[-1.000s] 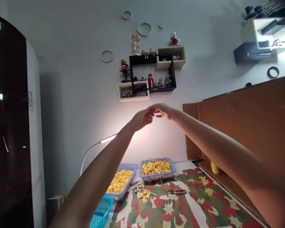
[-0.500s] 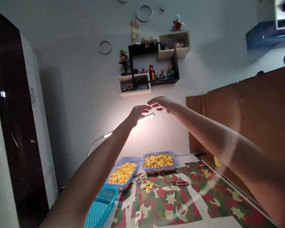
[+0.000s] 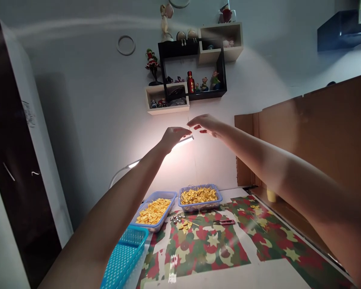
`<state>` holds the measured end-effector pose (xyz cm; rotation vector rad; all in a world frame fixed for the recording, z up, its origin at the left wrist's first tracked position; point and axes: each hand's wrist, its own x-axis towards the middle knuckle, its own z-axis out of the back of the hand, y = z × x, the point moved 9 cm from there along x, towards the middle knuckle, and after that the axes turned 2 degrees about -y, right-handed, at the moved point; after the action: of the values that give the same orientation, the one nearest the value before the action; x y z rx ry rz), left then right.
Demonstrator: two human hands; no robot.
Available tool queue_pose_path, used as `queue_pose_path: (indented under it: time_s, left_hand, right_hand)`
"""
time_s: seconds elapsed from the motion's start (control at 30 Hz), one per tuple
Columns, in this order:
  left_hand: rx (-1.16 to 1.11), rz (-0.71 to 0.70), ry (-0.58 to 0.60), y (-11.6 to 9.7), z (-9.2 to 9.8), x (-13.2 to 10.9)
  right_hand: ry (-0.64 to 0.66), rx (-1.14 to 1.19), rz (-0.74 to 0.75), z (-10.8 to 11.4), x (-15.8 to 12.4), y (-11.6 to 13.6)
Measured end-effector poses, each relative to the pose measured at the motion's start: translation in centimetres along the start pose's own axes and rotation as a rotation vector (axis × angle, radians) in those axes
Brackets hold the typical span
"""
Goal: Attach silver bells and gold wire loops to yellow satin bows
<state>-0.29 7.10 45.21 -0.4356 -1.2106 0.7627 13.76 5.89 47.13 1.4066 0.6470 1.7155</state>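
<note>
Both my hands are raised in front of the lit lamp, their fingertips almost meeting. My left hand is pinched, thumb and fingers pressed together at a thin thread. Just above it, my right hand has its index finger and thumb closed near the same fine strand, other fingers curled. A short thin upright line shows above the fingertips; whether it is a needle or thread I cannot tell. Below, the thread hangs toward the blue basket of shiny gold bows.
Another blue basket holds yellow bows, beside a turquoise basket. On the camouflage-patterned table cover lie small silver bells, loose bows and thread snips. Cardboard stands at right; a wall shelf hangs above.
The view has shifted slightly, so shelf and baskets sit higher and further left. My hands stay raised together; the thin upright line now shows above my fingertips.
</note>
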Motion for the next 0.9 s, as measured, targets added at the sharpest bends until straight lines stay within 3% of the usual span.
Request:
queue_pose_path:
  time_s: [0.43,0.9]
  left_hand:
    - [0.007,0.002,0.028,1.5,-1.4,-0.1]
    - [0.053,0.079,0.130,2.8,-2.2,-0.4]
  right_hand:
    - [0.105,0.169,-0.121,-1.3,-0.4,-2.4]
    - [0.114,0.310,-0.059,-2.2,0.0,-2.9]
